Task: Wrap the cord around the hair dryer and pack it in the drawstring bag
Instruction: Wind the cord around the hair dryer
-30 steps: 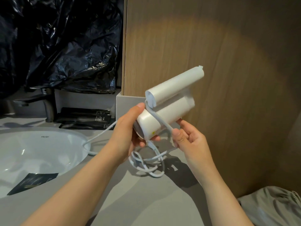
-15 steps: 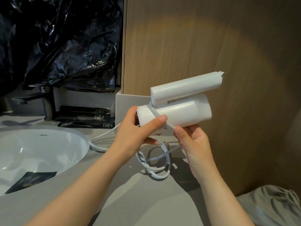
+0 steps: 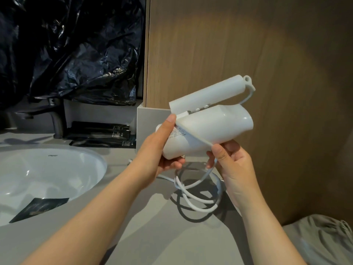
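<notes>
A white folded hair dryer [image 3: 212, 123] is held in the air over the grey counter. My left hand [image 3: 160, 150] grips its rear end, the thumb pressing the white cord [image 3: 198, 196] against the body. One turn of cord runs diagonally across the barrel to my right hand [image 3: 231, 165], which pinches it below the dryer. From there the cord hangs in loose loops onto the counter. It also arcs from the handle's tip behind the barrel. A grey drawstring bag [image 3: 322, 240] lies at the lower right corner.
A white sink [image 3: 47, 175] with a dark faucet [image 3: 55, 119] lies to the left, a dark packet [image 3: 38, 207] on its rim. Black sachets [image 3: 103, 134] sit behind it, under black plastic sheeting [image 3: 72, 48]. A wooden panel [image 3: 248, 44] rises right behind the dryer.
The dryer has turned so its barrel end points right and toward me. My right hand drew the cord diagonally across the barrel, and my left thumb now pins it.
</notes>
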A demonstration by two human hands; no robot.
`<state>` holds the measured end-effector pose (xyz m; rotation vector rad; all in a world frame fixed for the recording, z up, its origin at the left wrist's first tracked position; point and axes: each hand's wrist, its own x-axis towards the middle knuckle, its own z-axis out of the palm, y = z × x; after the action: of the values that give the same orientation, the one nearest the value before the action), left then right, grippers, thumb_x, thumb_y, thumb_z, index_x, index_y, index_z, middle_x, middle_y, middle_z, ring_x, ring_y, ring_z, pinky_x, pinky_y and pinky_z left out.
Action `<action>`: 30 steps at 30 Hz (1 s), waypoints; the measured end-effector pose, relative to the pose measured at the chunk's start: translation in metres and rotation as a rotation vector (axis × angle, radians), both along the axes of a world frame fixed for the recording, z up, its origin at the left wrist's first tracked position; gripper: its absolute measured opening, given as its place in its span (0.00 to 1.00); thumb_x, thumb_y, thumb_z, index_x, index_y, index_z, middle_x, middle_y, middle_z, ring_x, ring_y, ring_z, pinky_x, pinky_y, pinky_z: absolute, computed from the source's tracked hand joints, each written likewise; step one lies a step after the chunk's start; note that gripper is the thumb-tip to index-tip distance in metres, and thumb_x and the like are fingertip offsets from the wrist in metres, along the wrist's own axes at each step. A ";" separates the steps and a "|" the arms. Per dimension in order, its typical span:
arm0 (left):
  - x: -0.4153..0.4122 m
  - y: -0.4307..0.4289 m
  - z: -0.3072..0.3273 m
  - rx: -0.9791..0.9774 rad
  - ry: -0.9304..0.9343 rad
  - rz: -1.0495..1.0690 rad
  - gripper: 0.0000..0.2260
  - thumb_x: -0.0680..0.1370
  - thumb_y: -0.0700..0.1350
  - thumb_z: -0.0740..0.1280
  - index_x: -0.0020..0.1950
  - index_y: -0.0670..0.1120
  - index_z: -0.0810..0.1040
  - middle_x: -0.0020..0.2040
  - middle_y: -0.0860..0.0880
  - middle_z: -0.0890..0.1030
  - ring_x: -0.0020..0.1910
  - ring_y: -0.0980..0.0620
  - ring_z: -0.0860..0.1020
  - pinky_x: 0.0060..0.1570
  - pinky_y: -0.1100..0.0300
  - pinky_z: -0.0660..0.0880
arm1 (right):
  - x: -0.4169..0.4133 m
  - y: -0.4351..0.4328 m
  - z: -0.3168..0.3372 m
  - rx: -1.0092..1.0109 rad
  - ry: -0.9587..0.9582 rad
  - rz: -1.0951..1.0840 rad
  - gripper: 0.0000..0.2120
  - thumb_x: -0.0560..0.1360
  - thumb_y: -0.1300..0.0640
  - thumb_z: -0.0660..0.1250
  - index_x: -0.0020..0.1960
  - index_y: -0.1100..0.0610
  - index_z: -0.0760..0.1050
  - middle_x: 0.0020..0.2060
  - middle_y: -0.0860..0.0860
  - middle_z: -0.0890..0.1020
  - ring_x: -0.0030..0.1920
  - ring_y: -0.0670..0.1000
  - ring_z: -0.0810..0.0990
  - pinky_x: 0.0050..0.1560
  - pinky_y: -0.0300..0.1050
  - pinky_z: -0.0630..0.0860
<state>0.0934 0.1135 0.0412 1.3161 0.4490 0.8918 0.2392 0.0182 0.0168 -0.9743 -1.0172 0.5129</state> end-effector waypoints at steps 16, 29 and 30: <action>0.005 -0.004 -0.012 0.266 -0.001 0.147 0.23 0.67 0.55 0.74 0.57 0.48 0.73 0.45 0.48 0.82 0.32 0.45 0.82 0.33 0.55 0.81 | -0.003 0.003 -0.003 0.001 0.033 0.053 0.32 0.63 0.39 0.73 0.63 0.53 0.75 0.51 0.48 0.84 0.40 0.47 0.81 0.44 0.41 0.80; 0.007 0.003 -0.012 0.102 0.019 0.043 0.30 0.68 0.66 0.66 0.59 0.45 0.77 0.36 0.46 0.80 0.26 0.44 0.78 0.26 0.62 0.74 | 0.005 -0.003 0.000 -0.060 -0.034 0.077 0.19 0.68 0.49 0.72 0.59 0.49 0.78 0.51 0.48 0.84 0.42 0.48 0.80 0.39 0.38 0.77; 0.008 0.004 -0.012 0.102 0.012 0.055 0.31 0.67 0.67 0.67 0.59 0.45 0.76 0.37 0.45 0.80 0.25 0.44 0.78 0.26 0.62 0.74 | 0.006 -0.002 -0.001 -0.064 -0.026 0.050 0.19 0.68 0.49 0.72 0.58 0.50 0.79 0.49 0.48 0.84 0.39 0.47 0.78 0.38 0.38 0.76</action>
<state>0.1011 0.1174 0.0287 1.4083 0.4555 0.9631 0.2453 0.0160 0.0160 -1.0166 -1.0562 0.5787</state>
